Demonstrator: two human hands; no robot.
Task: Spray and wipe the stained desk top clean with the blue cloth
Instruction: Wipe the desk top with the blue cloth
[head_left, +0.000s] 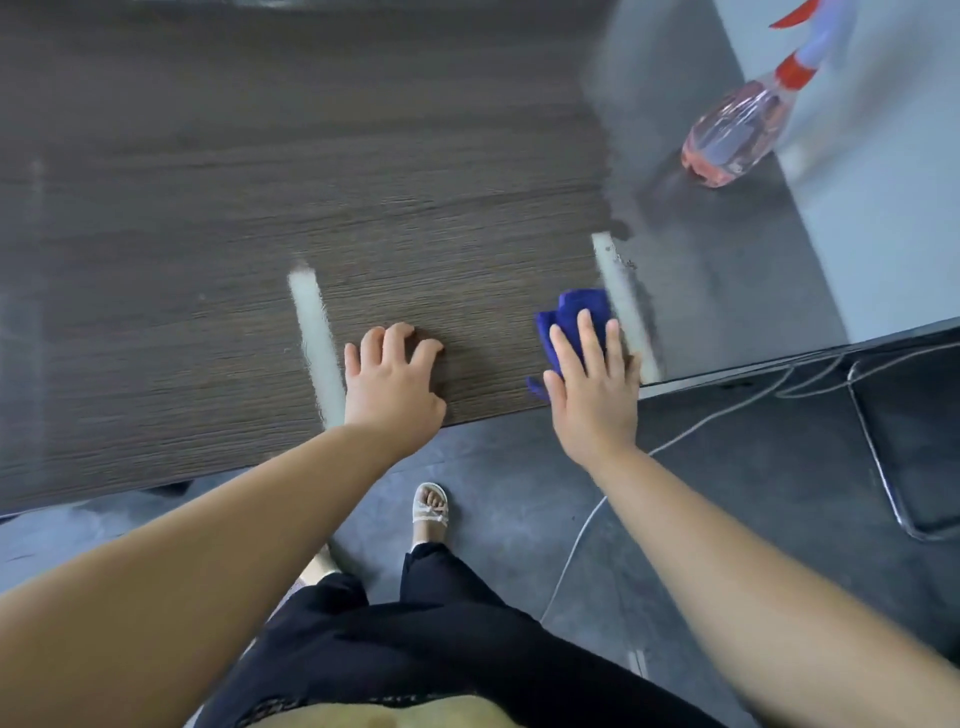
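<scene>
The dark wood-grain desk top (270, 208) fills the upper left, with dark specks near its right part beside a pale strip (623, 306). My right hand (592, 384) lies flat with straight fingers on the blue cloth (571, 312), pressing it onto the desk near the front edge. My left hand (395, 384) rests on the desk with fingers bent, fingertips on the surface, holding nothing. A spray bottle (732, 140) with pink liquid and a red and white trigger head stands at the far right of the desk.
A second pale strip (317, 343) runs along the desk left of my left hand. Below the desk edge lie grey floor, a cable (571, 545) and a metal chair frame (883, 467). A light wall (883, 208) borders the desk on the right.
</scene>
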